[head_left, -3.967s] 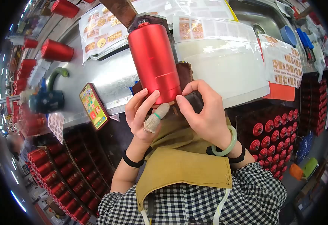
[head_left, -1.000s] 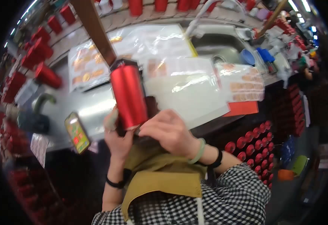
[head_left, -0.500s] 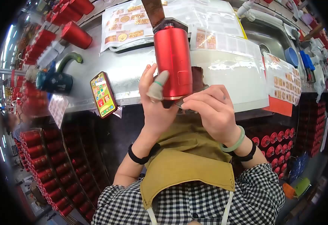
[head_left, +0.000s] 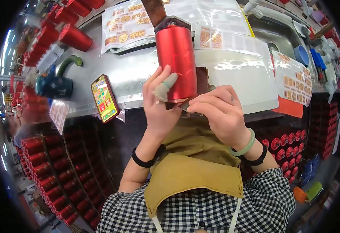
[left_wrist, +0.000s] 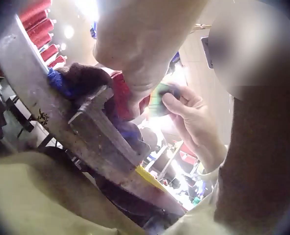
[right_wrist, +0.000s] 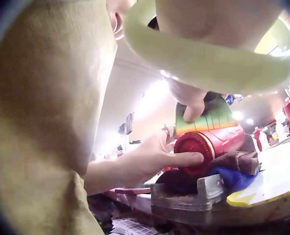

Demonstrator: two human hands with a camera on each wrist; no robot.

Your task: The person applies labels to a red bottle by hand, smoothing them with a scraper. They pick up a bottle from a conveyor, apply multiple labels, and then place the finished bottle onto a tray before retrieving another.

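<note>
A shiny red metal bottle lies with its neck against a dark metal holder and its base toward the person. My left hand grips the base end, fingers along the side and the thumb across the round bottom in the right wrist view. A grey cloth finger cover sits on one left finger. My right hand pinches a thin flat sheet, green to orange with dark lines, which overlaps the bottle's side in the right wrist view. From the head view only a thin edge of the sheet shows.
A phone and a teal mug are on the metal bench, left of the bottle. Gold sticker sheets lie behind; a sink is at right. Racks of red bottles stand below the bench. A metal bracket supports the bottle.
Four seconds ago both hands touched the base end with spread fingertips. Now the left grips it and the right pinches the thin sheet. The head view swung and came back; little differs since half a second ago.
</note>
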